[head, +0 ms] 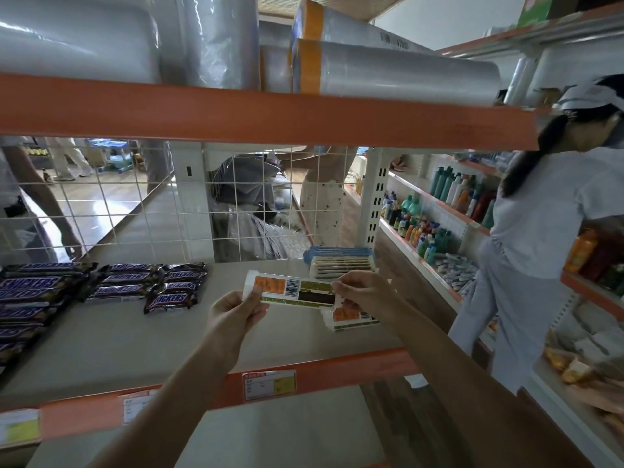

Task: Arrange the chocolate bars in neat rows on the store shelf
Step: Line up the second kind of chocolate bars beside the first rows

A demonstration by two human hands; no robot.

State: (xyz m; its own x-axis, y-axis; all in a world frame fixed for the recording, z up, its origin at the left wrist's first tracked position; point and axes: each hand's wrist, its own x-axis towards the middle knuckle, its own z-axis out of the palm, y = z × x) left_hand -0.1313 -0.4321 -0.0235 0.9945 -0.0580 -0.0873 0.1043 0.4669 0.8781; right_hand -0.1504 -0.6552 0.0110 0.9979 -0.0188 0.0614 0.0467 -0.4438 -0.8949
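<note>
My left hand [236,310] and right hand [363,293] pinched opposite ends of a white-and-orange chocolate bar [292,288] above the shelf [135,332]. Another bar [351,319] lay beneath my right hand, with Snickers bars [135,282] rowed at left.

Large rolls of clear plastic film [388,67], some with orange end bands, are lying on the upper orange-edged shelf. A white wire grid [135,197] is standing as the back wall behind the middle level, and legs of people are showing through it on a shiny floor. To the right, a person in a white top and white cap [547,211] is standing beside a neighbouring rack where coloured bottles [456,194] are sitting in rows. Price labels [269,385] are hanging on the orange front rail.
</note>
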